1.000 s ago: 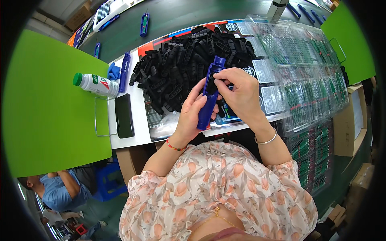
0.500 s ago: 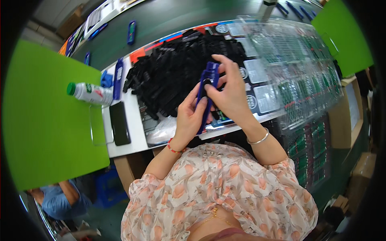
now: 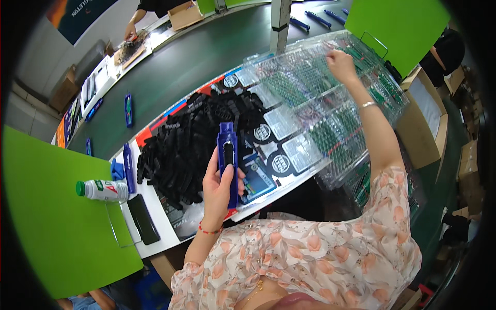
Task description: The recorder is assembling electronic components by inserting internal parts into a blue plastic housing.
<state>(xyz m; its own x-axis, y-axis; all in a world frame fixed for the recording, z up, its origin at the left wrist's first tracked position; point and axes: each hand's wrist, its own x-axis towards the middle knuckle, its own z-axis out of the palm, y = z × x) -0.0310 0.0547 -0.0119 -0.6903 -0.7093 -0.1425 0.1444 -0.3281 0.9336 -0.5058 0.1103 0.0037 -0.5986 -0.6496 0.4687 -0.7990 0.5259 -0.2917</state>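
My left hand (image 3: 217, 188) is closed round a long blue plastic housing (image 3: 228, 139), held upright over the work table with the thumb on its front. A black insert fills the housing's middle slot. Farther off to the right, my right arm stretches out over clear plastic trays (image 3: 325, 111) with rows of green circuit boards. The fingers of my right hand (image 3: 342, 67) are curled together at the trays' far part; what they pinch, if anything, is too small to make out. Left of and behind the housing lies a heap of black plastic parts (image 3: 175, 147).
On the left stand a white bottle with a green cap (image 3: 103, 190), another blue housing (image 3: 129, 168) and a dark phone (image 3: 143, 219). Green panels (image 3: 62, 212) flank the table. A metal post (image 3: 280, 26) rises behind the trays. A cardboard box (image 3: 426, 113) stands right. Other people work nearby.
My right hand has left the blue housing and reached far right over the trays. My left hand still holds the housing, now more upright. The whole view has shifted.
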